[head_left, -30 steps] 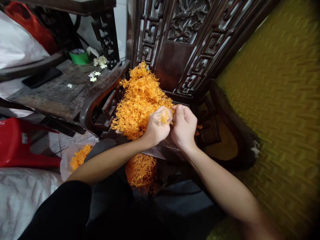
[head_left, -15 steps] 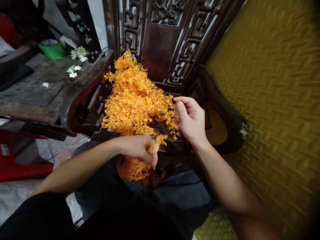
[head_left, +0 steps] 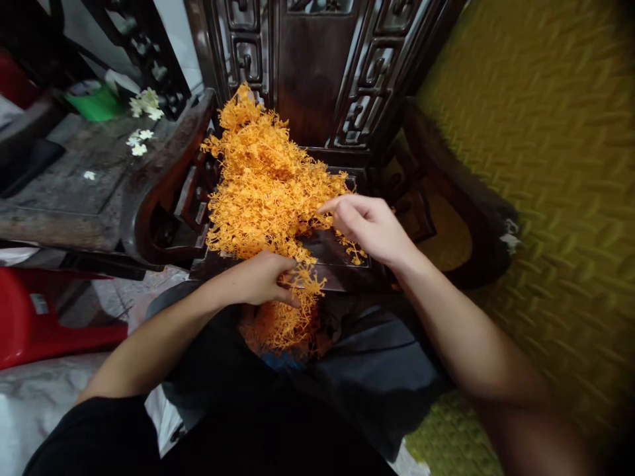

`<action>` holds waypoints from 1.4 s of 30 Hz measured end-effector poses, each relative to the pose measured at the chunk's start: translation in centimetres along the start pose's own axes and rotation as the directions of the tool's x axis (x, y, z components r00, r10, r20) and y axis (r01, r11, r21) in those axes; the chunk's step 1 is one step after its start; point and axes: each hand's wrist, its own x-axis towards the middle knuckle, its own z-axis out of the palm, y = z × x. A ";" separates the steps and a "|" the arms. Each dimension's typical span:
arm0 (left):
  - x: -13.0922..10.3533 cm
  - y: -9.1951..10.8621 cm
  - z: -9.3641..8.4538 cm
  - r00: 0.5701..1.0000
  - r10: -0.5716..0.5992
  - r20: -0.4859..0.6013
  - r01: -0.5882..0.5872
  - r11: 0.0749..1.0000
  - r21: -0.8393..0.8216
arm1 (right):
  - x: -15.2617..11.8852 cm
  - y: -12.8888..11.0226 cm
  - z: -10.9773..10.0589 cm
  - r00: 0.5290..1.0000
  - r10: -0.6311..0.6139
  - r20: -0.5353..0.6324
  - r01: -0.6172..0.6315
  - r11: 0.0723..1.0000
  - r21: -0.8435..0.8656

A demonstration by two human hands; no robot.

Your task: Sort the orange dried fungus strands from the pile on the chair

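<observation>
A large heap of fine, branching orange sprigs (head_left: 270, 185) lies on the dark wooden chair seat (head_left: 330, 250) in front of me. My right hand (head_left: 367, 225) is at the heap's right edge, index finger stretched toward it and thumb a little apart; the other fingers curl under. Close to my body, my left hand (head_left: 260, 277) has thumb and fingers spread. A loose orange sprig (head_left: 310, 281) is at its fingertips. Below, between my knees, more orange sprigs (head_left: 290, 324) fill a container whose shape is mostly hidden; something blue shows under them.
The carved chair back (head_left: 317, 79) rises behind the heap, with curved armrests on both sides. A wooden bench (head_left: 64, 192) at left bears a green tape roll (head_left: 94, 100) and white flowers (head_left: 145, 104). A red plastic stool (head_left: 54, 330) stands lower left; a yellow-green textured surface (head_left: 560, 165) fills the right.
My left hand has gone from a fist around a sprig to spread fingers. My right hand has moved left, toward the heap. The view has shifted slightly.
</observation>
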 end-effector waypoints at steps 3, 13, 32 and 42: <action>0.4 -0.1 -0.8 0.994 -0.064 -0.092 0.064 0.998 -0.003 | -0.6 -1.1 1.3 0.950 -0.016 0.310 0.045 0.995 -0.088; 0.6 0.1 -3.5 0.915 0.150 -0.375 -0.243 0.946 -0.216 | 0.0 -0.9 2.5 0.980 -0.080 0.181 0.083 0.996 -0.010; 1.7 1.3 -1.2 0.668 0.370 -0.645 -0.110 0.907 0.407 | 0.0 -0.5 3.3 0.990 -0.119 -0.071 0.123 0.991 0.057; 0.9 2.1 -1.4 0.630 0.525 -0.573 0.149 0.642 0.752 | -0.3 -0.9 3.1 0.977 0.202 0.066 -0.212 0.905 0.369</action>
